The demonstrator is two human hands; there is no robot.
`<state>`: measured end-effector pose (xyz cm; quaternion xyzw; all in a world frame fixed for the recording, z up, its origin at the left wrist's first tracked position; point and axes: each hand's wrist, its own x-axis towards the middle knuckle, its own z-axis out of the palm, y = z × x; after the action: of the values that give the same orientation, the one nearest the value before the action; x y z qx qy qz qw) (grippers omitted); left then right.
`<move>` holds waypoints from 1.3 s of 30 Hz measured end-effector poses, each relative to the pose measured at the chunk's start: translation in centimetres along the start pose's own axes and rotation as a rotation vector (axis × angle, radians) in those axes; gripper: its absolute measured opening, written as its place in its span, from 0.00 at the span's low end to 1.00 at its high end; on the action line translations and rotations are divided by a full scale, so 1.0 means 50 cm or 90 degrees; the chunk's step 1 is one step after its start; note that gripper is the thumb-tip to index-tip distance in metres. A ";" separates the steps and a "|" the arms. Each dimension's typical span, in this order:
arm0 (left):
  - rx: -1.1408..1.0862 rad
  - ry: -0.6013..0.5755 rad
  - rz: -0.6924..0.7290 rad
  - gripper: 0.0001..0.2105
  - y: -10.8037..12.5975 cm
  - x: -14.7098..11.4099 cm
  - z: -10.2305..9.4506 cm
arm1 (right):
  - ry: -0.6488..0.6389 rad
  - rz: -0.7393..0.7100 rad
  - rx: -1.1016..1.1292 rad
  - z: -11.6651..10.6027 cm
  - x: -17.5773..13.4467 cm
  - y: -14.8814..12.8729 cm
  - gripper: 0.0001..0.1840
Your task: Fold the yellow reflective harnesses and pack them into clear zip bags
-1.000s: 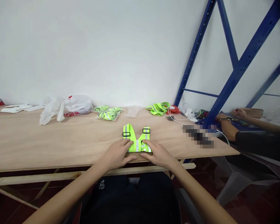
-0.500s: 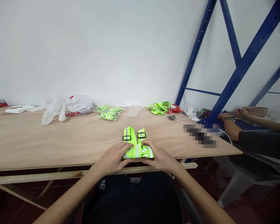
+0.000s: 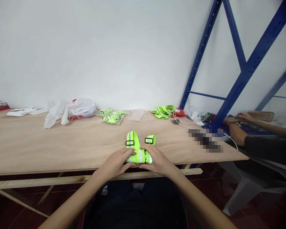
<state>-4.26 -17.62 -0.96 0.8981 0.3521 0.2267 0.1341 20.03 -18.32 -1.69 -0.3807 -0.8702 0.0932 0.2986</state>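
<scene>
At the table's front edge lies a neon yellow-green reflective strap bundle with silver stripes, folded into a flat band. Two looped ends with black slide buckles stick up from it, a left loop and a right loop. My left hand grips the band's left part, thumb below and fingers on top. From the other side my right hand pinches the right part, its fingers hiding some of the strap and the base of the right loop.
Along the wall lie a white plastic bag, bagged reflective straps, a clear wrapper and a loose reflective strap. White cables run beside a blue metal frame. Another person's arm rests at the right.
My right hand has shifted slightly left along the band, closer to my left hand. The right loop has tipped outward to the right. My left hand has barely moved.
</scene>
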 end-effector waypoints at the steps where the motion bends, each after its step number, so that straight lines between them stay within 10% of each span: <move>1: -0.012 0.001 -0.011 0.15 0.002 0.001 0.000 | -0.003 0.012 0.006 0.000 0.001 -0.002 0.33; 17: 0.040 0.022 -0.054 0.21 0.002 0.015 -0.001 | 0.022 0.107 0.039 0.001 -0.014 0.034 0.40; 24: -0.023 -0.002 -0.061 0.21 -0.006 0.025 -0.002 | -0.091 0.192 -0.003 -0.017 -0.020 0.046 0.47; 39: -0.120 -0.033 -0.016 0.18 -0.020 0.029 -0.015 | -0.086 0.079 0.025 -0.023 0.003 0.049 0.46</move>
<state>-4.27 -15.85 -0.27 0.8826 0.3368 0.2337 0.2299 22.12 -16.61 -1.65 -0.4209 -0.8611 0.1536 0.2403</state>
